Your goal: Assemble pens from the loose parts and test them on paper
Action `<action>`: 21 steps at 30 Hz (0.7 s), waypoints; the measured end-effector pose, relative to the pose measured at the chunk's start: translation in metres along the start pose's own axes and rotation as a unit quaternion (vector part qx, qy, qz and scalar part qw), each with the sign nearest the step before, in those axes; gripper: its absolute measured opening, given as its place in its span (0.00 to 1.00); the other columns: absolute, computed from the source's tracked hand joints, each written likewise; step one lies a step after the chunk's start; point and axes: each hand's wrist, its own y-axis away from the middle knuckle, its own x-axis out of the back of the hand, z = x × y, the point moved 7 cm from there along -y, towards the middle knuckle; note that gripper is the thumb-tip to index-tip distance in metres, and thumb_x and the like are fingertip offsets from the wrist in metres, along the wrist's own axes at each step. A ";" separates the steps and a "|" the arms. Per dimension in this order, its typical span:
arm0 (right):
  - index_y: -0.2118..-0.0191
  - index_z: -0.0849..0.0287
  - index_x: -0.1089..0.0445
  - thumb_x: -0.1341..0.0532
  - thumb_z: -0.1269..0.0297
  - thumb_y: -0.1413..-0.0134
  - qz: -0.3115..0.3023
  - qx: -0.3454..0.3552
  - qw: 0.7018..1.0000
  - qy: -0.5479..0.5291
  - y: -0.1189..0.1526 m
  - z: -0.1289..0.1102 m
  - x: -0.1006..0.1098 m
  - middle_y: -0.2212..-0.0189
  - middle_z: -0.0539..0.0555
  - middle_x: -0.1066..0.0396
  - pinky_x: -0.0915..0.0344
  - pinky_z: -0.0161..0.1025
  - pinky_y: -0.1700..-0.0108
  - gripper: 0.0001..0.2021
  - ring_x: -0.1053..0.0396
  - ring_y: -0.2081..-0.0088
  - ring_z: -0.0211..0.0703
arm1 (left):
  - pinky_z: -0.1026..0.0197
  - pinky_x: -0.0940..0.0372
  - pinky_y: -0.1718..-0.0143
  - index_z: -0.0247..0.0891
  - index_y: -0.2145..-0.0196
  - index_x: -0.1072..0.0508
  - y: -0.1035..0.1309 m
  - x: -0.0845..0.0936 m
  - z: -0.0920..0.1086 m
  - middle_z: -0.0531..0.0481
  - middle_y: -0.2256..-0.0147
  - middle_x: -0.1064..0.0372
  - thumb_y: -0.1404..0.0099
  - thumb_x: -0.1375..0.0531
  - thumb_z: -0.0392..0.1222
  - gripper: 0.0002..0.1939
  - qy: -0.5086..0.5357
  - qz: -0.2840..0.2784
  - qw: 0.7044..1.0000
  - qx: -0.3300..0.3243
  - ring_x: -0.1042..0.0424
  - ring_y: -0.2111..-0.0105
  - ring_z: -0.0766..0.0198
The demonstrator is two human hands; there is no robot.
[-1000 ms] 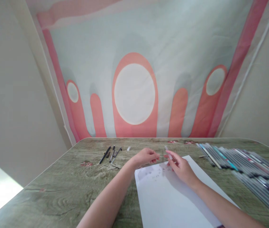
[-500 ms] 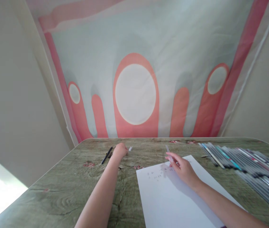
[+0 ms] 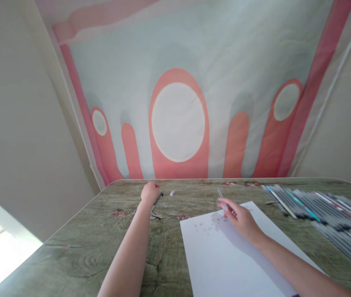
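In the head view, my right hand pinches a clear, slim pen, its far end pointing up and away. The hand rests over the upper part of a white sheet of paper with small dark marks near its top edge. Near the far edge of the table, my left hand is turned down with its fingers mostly hidden. A dark, slim pen lies just right of that hand. Farther right is a small whitish cap-like piece. Whether the left hand grips anything does not show.
Many grey-bodied pens, a few with coloured barrels, lie in rows on the right side of the wood-patterned table. Behind the table hangs a pink and pale-grey backdrop.
My left hand has shifted left, over where a black pen lay. The dark pen on its right has come into sight. My right hand keeps its hold on the clear pen.
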 end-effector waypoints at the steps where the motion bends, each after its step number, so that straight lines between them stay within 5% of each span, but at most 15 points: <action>1: 0.51 0.53 0.39 0.50 0.61 0.45 -0.002 -0.004 1.000 0.001 0.000 0.000 0.000 0.61 0.53 0.28 0.32 0.36 0.67 0.16 0.30 0.72 0.37 | 0.64 0.39 0.61 0.40 0.64 0.26 0.001 -0.001 0.001 0.45 0.62 0.28 0.44 0.47 0.38 0.12 0.000 -0.001 1.000 -0.002 0.31 0.60 0.60; 13: 0.52 0.53 0.38 0.51 0.58 0.45 0.005 -0.003 1.000 0.001 0.000 -0.001 0.001 0.61 0.54 0.28 0.32 0.35 0.68 0.16 0.30 0.74 0.37 | 0.60 0.38 0.62 0.37 0.73 0.24 0.015 -0.012 0.018 0.40 0.67 0.27 0.50 0.42 0.36 0.07 -0.016 -0.045 0.999 0.009 0.29 0.62 0.55; 21: 0.52 0.53 0.39 0.51 0.59 0.44 0.001 0.009 1.000 0.003 0.000 -0.003 0.001 0.62 0.54 0.28 0.32 0.37 0.68 0.16 0.30 0.73 0.39 | 0.59 0.38 0.63 0.36 0.70 0.26 0.021 0.019 0.047 0.42 0.67 0.28 0.46 0.43 0.40 0.08 0.049 -0.011 0.997 -0.050 0.30 0.64 0.56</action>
